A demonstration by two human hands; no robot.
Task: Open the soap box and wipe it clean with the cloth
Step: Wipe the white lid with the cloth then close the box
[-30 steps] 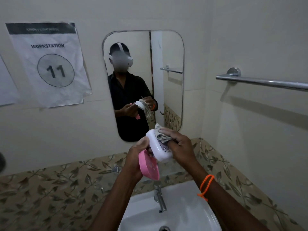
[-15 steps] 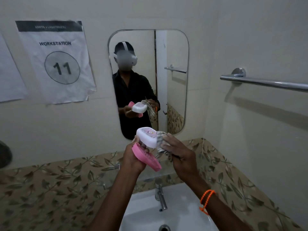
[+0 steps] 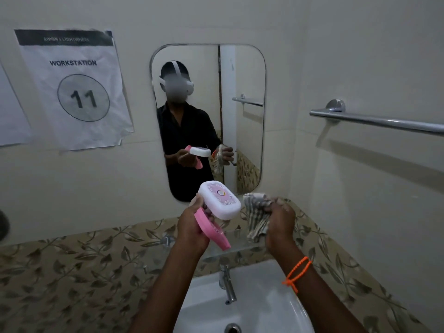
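The soap box is open in front of the mirror: its white lid (image 3: 219,199), with a pink patterned top, stands above the pink base (image 3: 211,230). My left hand (image 3: 192,227) grips both parts, thumb on the lid's left end and fingers between lid and base. My right hand (image 3: 280,223) holds a bunched striped cloth (image 3: 255,216) just to the right of the lid. A small gap separates cloth and lid.
A white sink (image 3: 264,301) with a chrome tap (image 3: 227,283) lies below my arms. A mirror (image 3: 242,75) hangs straight ahead, a towel rail (image 3: 374,120) on the right wall, and a workstation 11 sheet (image 3: 72,87) on the left. Leaf-patterned tiles (image 3: 72,267) run behind the sink.
The cloth in my right hand was pressed on the lid and has pulled away to the right. My left hand has tilted the box so the lid's patterned top faces up.
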